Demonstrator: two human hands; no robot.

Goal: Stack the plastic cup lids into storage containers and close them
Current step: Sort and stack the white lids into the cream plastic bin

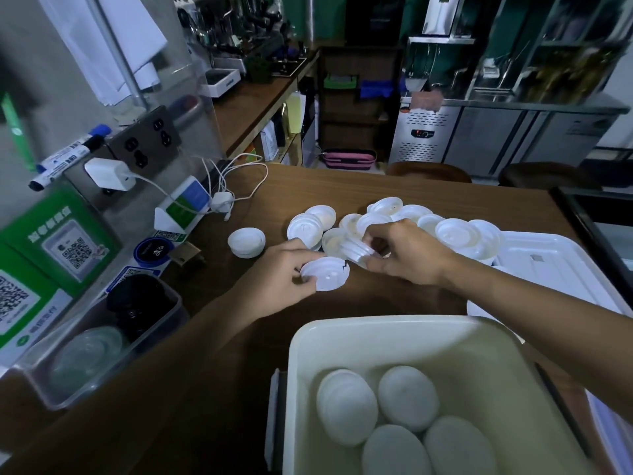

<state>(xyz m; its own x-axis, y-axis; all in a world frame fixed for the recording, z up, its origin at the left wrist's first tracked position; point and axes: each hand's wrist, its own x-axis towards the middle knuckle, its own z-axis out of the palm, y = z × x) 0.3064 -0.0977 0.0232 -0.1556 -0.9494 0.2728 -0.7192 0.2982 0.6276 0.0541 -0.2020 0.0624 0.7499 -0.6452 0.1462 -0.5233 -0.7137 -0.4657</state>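
Head view, step in hand: it seems the loose lids are being collected into a short stack on the table (376, 186) before they go into the box.
Left hand (284, 279): fingers and thumb curl on the rim of a single lid (327, 273) and hold it low over the table.
Right hand (407, 250): the fingertips pinch a small tilted stack (356, 250), just beside the single lid.
Loose lids (455, 234): a heap behind both hands, many overlapping.
Storage container (298, 371): open, at the near edge; four stacks (346, 406) already stand inside.
Container cover (555, 265): lies flat at the right, not yet on.
Next move: I think the single lid must face the same way as the stack, then be pressed on so the rims nest.
Materials and shapes: the lids are thin white plastic, round, with a raised rim. The container is smooth cream plastic, rectangular with rounded corners. The table is brown wood grain.
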